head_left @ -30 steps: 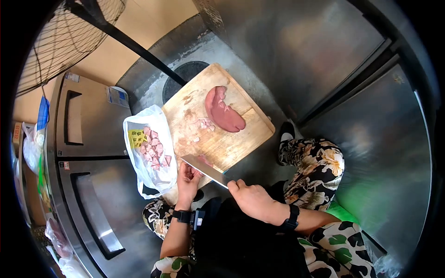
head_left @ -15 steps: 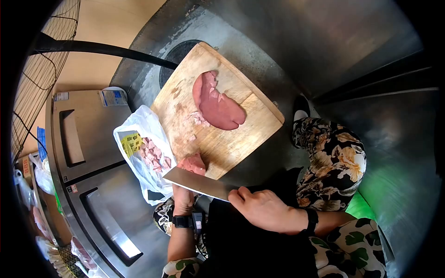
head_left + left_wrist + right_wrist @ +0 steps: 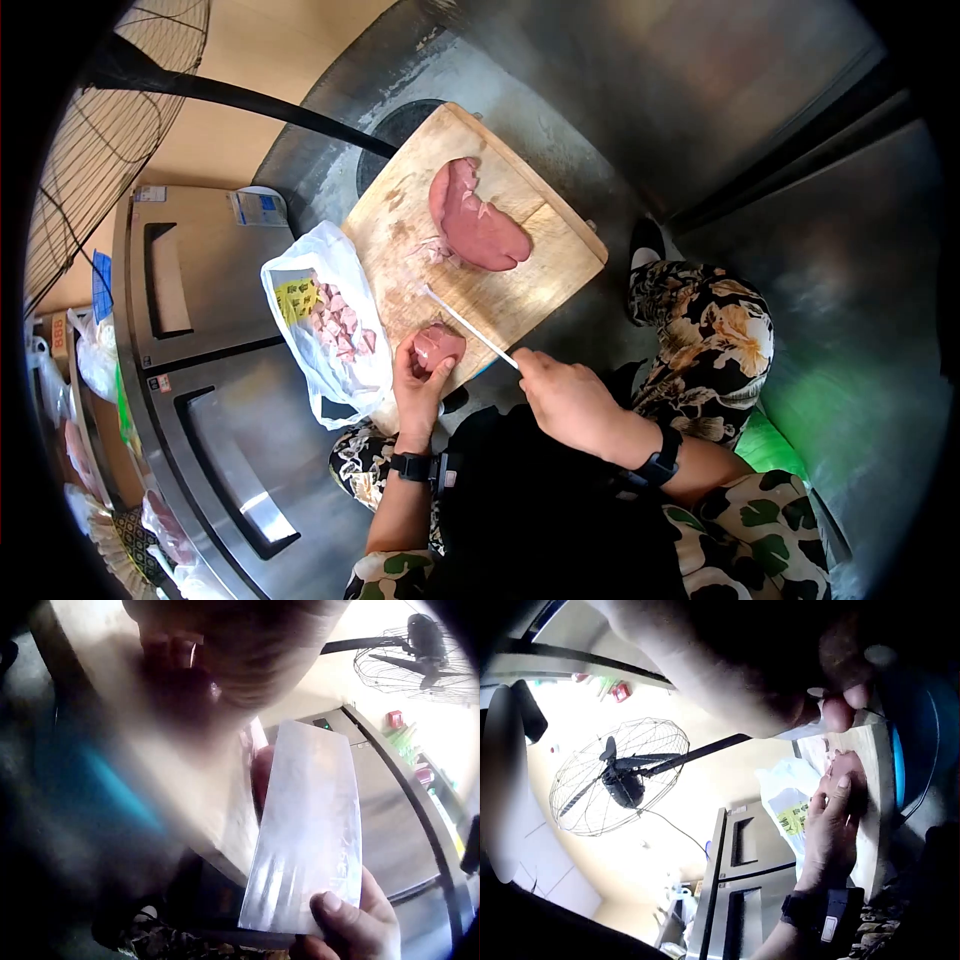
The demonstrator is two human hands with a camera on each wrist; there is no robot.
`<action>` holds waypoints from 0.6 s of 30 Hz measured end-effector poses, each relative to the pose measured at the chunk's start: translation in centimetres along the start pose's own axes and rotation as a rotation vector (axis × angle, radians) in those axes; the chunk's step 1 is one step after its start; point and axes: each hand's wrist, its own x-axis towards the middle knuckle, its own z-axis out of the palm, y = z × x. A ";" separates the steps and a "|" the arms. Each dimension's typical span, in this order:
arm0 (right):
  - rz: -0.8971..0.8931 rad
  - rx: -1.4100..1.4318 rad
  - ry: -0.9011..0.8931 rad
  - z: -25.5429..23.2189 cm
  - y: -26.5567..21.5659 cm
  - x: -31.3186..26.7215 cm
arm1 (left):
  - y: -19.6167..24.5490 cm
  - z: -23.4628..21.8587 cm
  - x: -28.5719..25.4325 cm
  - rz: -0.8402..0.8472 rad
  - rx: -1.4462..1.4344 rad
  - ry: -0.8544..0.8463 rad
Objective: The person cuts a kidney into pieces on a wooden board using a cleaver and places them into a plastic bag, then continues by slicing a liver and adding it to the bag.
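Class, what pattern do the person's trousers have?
Cream and tan flowers on black; the trousers show best in the head view.

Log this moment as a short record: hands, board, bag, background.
left hand: grips a rounded pink chunk of raw meat
right hand: holds a broad steel cleaver
board: pale wooden cutting board, bearing a large curved reddish slab and small scraps
bag: open white plastic bag with cut pink pieces
background: black wire-caged fan, steel-fronted cabinet

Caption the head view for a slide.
Left hand grips a meat chunk on the wooden board while the right holds a cleaver.
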 end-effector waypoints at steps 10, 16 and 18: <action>0.010 0.135 -0.028 -0.3 -1.6 0.2 | 1.7 -1.5 0.1 -0.246 -0.344 -0.019; -0.046 0.172 -0.026 0.4 -1.5 0.2 | 3.2 -3.2 0.7 -0.617 -0.931 -0.221; -0.026 0.168 -0.046 0.3 -1.5 0.3 | 3.1 -3.0 0.7 -0.639 -0.980 -0.198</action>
